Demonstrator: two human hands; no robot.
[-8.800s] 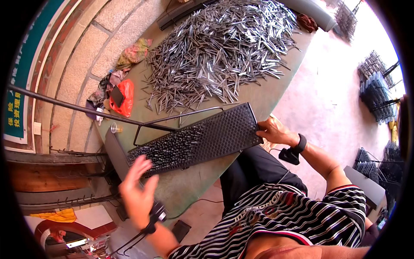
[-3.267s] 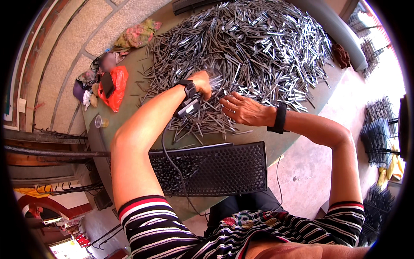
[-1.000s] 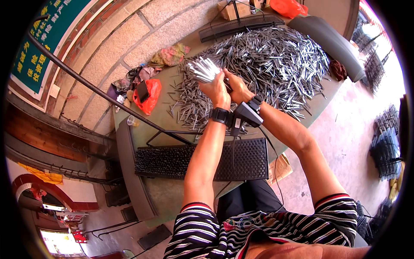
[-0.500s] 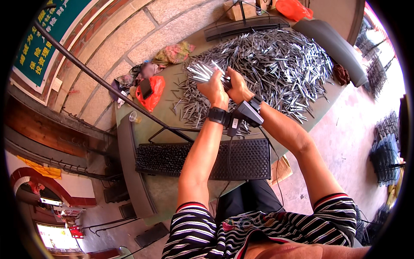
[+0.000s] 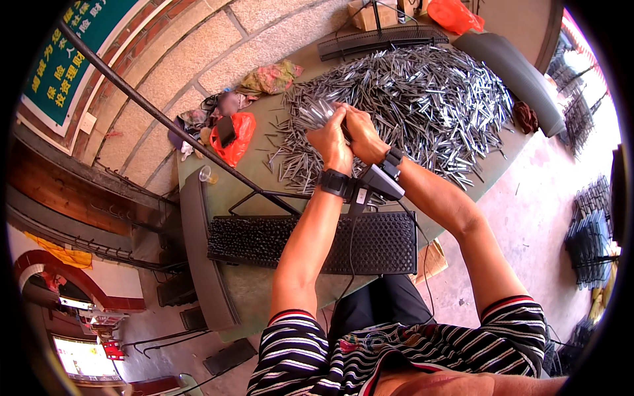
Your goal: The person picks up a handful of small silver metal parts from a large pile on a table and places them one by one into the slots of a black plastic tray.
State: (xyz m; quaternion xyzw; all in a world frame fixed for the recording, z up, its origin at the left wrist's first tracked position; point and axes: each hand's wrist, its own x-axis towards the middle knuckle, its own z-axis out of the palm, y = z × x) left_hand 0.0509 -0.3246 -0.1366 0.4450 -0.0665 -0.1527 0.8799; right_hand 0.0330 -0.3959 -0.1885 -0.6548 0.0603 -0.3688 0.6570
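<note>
My left hand (image 5: 328, 146) is closed around a bundle of slim, shiny metal sticks (image 5: 318, 112), whose ends fan out beyond the fingers. Pressed close against it, my right hand (image 5: 362, 134) has its fingers curled in at the bundle's near side; what they pinch is hidden. Both hands are over the left part of a large heap of the same metal sticks (image 5: 429, 99). Nearer to me lies a long black rack (image 5: 370, 244) full of holes. Its left part is crowded with small dark upright pieces, while the right part shows bare holes.
A dark metal bar (image 5: 152, 115) slants across the left side above the green table (image 5: 264, 297). Left of the heap are an orange bag (image 5: 241, 142) and some cloths (image 5: 271, 77). Another black rack (image 5: 383, 43) stands behind the heap. A grey curved sheet (image 5: 512, 76) borders it on the right.
My right hand has drawn in against my left, its fingers now curled where they were more extended with a stick. The bundle has shifted and looks blurred.
</note>
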